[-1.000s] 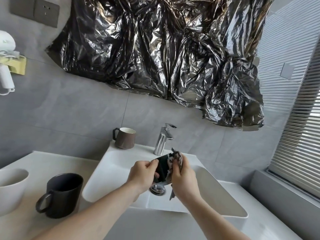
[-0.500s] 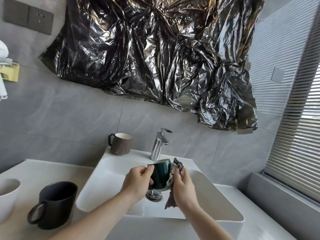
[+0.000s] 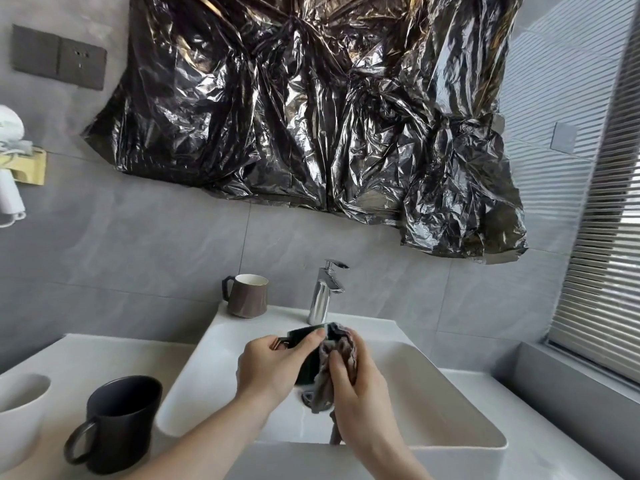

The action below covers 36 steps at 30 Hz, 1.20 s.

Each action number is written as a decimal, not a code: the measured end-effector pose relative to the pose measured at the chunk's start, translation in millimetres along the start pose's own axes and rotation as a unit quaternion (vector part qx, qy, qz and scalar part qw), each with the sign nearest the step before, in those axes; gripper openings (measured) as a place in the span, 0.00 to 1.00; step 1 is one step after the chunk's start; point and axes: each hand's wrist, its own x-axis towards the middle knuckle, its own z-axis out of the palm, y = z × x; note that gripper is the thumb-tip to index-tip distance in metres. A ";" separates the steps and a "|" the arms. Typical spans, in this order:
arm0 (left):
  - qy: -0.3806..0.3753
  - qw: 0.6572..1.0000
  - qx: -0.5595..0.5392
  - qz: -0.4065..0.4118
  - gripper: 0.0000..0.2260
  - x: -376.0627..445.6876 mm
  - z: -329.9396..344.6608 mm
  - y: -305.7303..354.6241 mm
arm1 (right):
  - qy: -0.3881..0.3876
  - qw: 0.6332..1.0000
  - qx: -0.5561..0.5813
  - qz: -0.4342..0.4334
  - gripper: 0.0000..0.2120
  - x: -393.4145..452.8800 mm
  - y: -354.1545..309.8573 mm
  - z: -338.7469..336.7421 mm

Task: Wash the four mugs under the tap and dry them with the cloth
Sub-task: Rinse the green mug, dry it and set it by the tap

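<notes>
Over the white basin [image 3: 450, 403] my left hand [image 3: 273, 365] grips a dark green mug [image 3: 306, 336] with a copper-coloured handle. My right hand [image 3: 360, 386] holds a grey cloth [image 3: 334, 362] pressed against the mug's side, and the cloth's tail hangs down into the basin. A black mug [image 3: 119, 422] stands on the counter at the left. Part of a white mug [image 3: 19, 414] shows at the left edge. A brown mug [image 3: 247, 295] with a white inside sits on the basin's back left corner. The chrome tap [image 3: 325, 292] stands behind my hands, with no water visible.
Crinkled black plastic sheeting [image 3: 311, 116] covers the wall above the basin. A window blind [image 3: 602, 271] fills the right side. A white hair dryer [image 3: 8, 168] hangs at the far left under a wall socket [image 3: 59, 57]. White counter [image 3: 540, 455] runs either side of the basin.
The green mug has turned in my left hand, so its handle now shows at the left. My right hand has shifted the cloth round the mug's side.
</notes>
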 end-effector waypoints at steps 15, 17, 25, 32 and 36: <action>-0.026 0.997 -0.056 -0.052 0.32 0.6 -1.1 4.5 | 0.036 0.994 -0.057 -0.091 0.21 4.7 -9.1 5.1; -0.032 0.996 -0.069 -0.045 0.37 -2.4 -1.5 6.4 | 0.059 0.998 0.025 -0.006 0.14 15.2 -12.2 -2.7; -0.048 0.996 -0.078 0.015 0.28 -43.3 -22.6 34.8 | 0.054 0.976 -0.049 -0.206 0.22 -56.8 -42.2 -17.4; -0.039 0.994 -0.106 0.005 0.28 -127.5 -56.8 37.9 | 0.038 0.991 0.126 -0.030 0.09 -118.7 -72.5 -35.6; -0.078 0.991 -0.106 -0.038 0.24 -171.6 -77.0 24.5 | 0.017 0.986 0.089 -0.140 0.20 -180.6 -73.9 -30.6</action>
